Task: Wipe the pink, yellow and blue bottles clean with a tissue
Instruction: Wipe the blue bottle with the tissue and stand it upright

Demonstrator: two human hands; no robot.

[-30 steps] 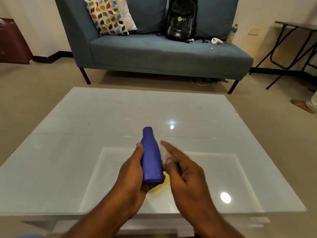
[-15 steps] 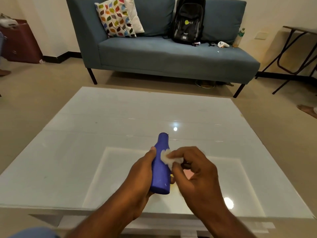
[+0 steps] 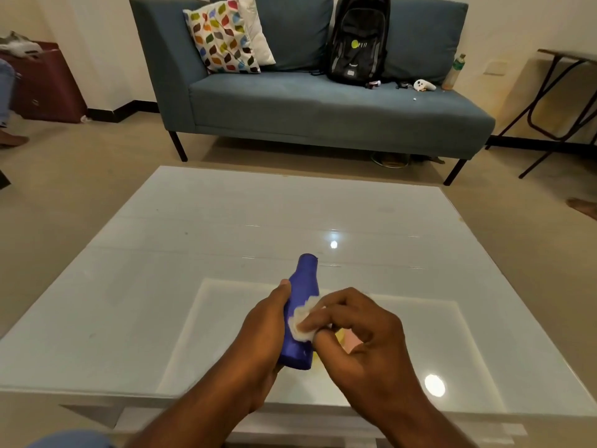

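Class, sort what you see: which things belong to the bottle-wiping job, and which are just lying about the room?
Belong to the job:
blue bottle, gripped by the left hand
tissue, pinched by the right hand

Just lying about:
backpack
patterned cushion
drink bottle on the sofa

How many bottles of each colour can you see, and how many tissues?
Blue bottle: 1, gripped by the left hand
Yellow bottle: 1, mostly hidden behind the right hand
Pink bottle: 1, mostly hidden
Green-capped bottle on the sofa: 1
Tissue: 1
Total: 5
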